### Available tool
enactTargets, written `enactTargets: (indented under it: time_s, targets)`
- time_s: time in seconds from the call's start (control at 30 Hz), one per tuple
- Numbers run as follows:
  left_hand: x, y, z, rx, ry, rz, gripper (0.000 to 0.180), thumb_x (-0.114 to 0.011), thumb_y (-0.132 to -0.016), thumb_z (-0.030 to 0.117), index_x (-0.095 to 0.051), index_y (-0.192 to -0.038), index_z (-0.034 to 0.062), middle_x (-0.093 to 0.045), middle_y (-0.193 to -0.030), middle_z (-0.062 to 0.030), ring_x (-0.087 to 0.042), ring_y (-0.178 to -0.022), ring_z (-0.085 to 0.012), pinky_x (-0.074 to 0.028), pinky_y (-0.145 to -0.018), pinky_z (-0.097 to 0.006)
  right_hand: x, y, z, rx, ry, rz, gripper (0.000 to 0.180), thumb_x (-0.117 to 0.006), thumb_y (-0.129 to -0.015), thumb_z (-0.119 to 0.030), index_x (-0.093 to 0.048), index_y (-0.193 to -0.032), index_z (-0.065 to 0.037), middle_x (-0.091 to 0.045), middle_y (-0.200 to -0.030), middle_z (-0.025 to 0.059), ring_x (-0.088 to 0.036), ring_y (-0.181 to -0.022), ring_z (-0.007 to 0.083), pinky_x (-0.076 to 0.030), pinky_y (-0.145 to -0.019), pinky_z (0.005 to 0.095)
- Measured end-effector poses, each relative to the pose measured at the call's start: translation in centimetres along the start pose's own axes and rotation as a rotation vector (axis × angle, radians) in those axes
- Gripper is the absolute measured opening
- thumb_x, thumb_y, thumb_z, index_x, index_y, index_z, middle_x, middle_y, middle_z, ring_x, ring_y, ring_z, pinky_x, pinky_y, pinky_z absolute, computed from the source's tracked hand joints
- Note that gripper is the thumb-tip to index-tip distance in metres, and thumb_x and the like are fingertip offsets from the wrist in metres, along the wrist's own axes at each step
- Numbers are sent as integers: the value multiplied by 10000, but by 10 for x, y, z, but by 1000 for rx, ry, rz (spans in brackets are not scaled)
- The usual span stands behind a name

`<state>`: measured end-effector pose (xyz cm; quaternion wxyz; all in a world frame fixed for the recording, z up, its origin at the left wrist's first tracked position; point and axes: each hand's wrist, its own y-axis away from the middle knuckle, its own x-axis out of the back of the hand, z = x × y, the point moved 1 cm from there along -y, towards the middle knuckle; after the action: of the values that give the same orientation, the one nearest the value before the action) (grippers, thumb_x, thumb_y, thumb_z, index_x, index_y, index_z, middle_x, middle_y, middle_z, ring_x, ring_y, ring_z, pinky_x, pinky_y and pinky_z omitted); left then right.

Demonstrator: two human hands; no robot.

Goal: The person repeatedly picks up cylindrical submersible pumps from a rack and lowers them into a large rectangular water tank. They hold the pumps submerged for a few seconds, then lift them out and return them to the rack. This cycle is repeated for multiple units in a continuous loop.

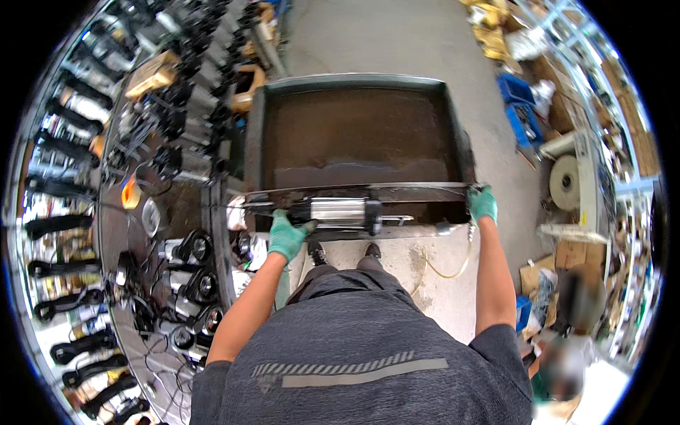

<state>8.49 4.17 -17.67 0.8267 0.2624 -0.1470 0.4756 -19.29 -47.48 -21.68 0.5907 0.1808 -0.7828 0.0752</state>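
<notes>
My left hand (287,237), in a green glove, curls at the left end of a motor-like cylinder (336,211) with a ribbed silver body and black ends. This cylinder lies sideways in the narrow front section of a large dark metal tank (273,166). My right hand (484,204), gloved too, is closed at the tank's right front corner; what its fingers grip there is hidden. Just below it a thin yellowish hose (464,268) hangs in a curve towards the floor. A slim metal rod (397,218) lies right of the cylinder.
Several black-and-silver lamp-like units (195,283) and cables crowd the bench at left, with an orange-and-white roll (130,193). Blue bins (523,124), a white reel (564,178) and cardboard boxes (577,253) stand at right. Another person (559,372) is at lower right.
</notes>
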Motion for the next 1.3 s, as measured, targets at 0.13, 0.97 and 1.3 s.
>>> enactTargets:
  time_s: [0.13,0.97,1.3]
  targets:
    - [18,1,-1,7,-251,-23,805,-820,-830,480,-524,-1349,-60,-617,-1297,-302,-575,-1234,-461,-458,-1062,-458,-30,44,-29,159,-416,-59,346,-621,-1016,-338,-585,-1281,-119,-660,-739,109,-636,-600,237,-529,-601,432]
    - [153,-61,-81,-191,-563,-134,354,-706,-902,73,-587,-1232,27,-674,-1142,-245,-629,-1087,-446,-517,-891,-493,-4,203,-270,576,-460,-84,145,-621,-930,-139,-687,-982,-21,-671,-977,195,-640,-912,417,-517,-826,465]
    - [131,-51,-109,-87,-199,-9,279,-672,-978,149,-622,-1229,40,-714,-1050,-218,-685,-952,-374,-528,-847,-417,-13,201,-269,566,-453,-105,135,-614,-928,-121,-683,-971,-13,-663,-957,207,-638,-887,421,-513,-812,459]
